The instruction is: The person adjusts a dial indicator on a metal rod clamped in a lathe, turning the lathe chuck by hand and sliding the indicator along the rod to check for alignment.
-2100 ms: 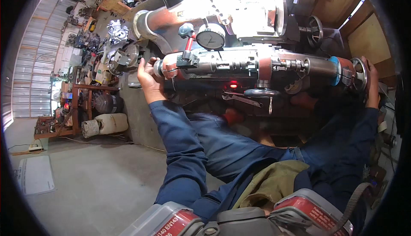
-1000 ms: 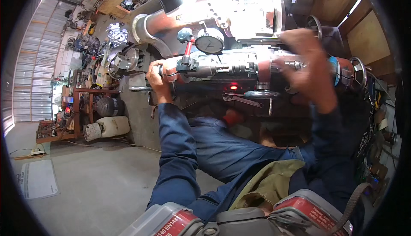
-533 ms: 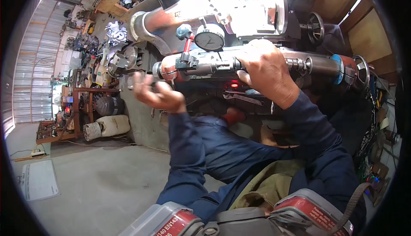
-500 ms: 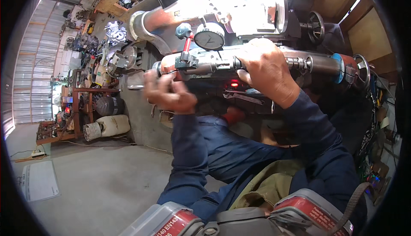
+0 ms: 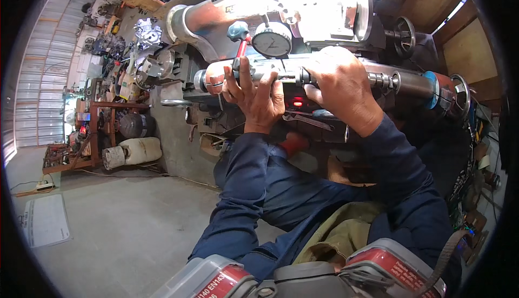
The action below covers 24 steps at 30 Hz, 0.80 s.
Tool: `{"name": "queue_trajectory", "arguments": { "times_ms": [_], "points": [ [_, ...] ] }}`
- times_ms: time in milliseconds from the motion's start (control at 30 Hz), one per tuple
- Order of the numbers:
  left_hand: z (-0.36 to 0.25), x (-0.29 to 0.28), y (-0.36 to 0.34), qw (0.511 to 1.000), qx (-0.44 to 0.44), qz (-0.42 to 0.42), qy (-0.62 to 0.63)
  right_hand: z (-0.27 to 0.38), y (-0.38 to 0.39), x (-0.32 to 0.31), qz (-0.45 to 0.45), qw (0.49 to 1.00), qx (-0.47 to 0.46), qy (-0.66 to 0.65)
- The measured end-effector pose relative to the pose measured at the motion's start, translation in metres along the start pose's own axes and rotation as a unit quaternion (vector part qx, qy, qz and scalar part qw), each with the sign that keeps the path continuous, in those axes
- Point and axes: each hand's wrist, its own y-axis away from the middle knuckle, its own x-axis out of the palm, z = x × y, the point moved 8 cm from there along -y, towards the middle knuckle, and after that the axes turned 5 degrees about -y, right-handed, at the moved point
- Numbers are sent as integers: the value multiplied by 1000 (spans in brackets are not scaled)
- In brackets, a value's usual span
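A long metal shaft [image 5: 291,77] lies across the machine in front of me. My right hand [image 5: 340,90] is wrapped over it from above, thumb on the near side. To the left, my left hand [image 5: 257,95] is raised against the shaft beside a dark clamp, its fingers spread and slightly bent; the exact contact is hidden. Above the hands a round dial gauge [image 5: 272,40] hangs from the clamp's red arm [image 5: 244,46], topped by a blue-grey knob [image 5: 238,30]. The gauge's thin stem points down to the shaft.
At the shaft's right end is a blue-edged red tailstock [image 5: 440,88] with a handwheel [image 5: 461,93]. Below the shaft lie wrenches [image 5: 309,120] and a red-lit display [image 5: 295,103]. A large bright wheel guard stands behind. Left are a tank [image 5: 141,151] and metal parts [image 5: 147,34].
My left hand has moved right and up, from the shaft's left end to beside the clamp, its fingers now spread. My right hand keeps its grip. The view has shifted slightly.
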Motion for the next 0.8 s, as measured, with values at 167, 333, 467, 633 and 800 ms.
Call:
{"name": "queue_trajectory", "arguments": {
  "times_ms": [167, 333, 467, 633, 800],
  "points": [
    [-2, 3, -4, 1000, -4, 5, -16, 0, 0, 0, -2, 1000, 2, 9],
    [-4, -7, -9, 998, -4, -45, -33, 1, -1, -2, -6, 1000, 0, 12],
    [32, -63, -19, 975, -84, -199, -58, 0, 0, -4, 0, 1000, 14, 20],
    [169, 12, 2, 888, -295, 21, 353, -5, 1, 5, 26, 999, 30, 10],
    [213, 58, 2, 863, -283, 292, 300, 3, 14, -28, -37, 998, -16, -49]
  ]
}}
